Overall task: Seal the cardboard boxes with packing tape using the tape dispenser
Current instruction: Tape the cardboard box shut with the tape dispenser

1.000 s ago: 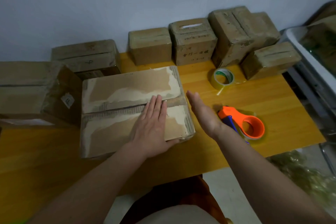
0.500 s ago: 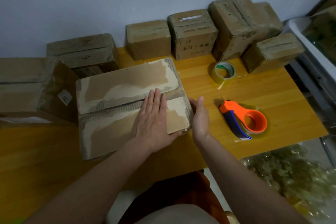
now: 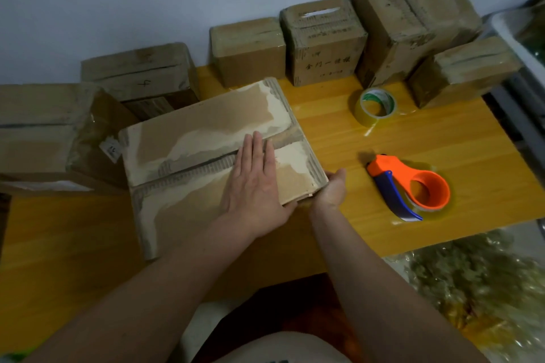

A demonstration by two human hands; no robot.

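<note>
Right hand [image 3: 331, 190] now grips the box [image 3: 206, 156] corner; left hand [image 3: 255, 186] stays flat, pressing.

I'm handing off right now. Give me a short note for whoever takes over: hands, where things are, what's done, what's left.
Left hand: flat, fingers straight, pressing the flaps of the flat box shut near its centre seam.
Right hand: grips that box's near right corner; its fingers are hidden.
Tape dispenser: untouched on the table, right of the box. Spare tape roll behind it.
Done: flaps closed and held.
Left: no fresh tape on the seam; pick up the dispenser and tape it. Whether the other boxes at the back need taping, I cannot tell.
</note>
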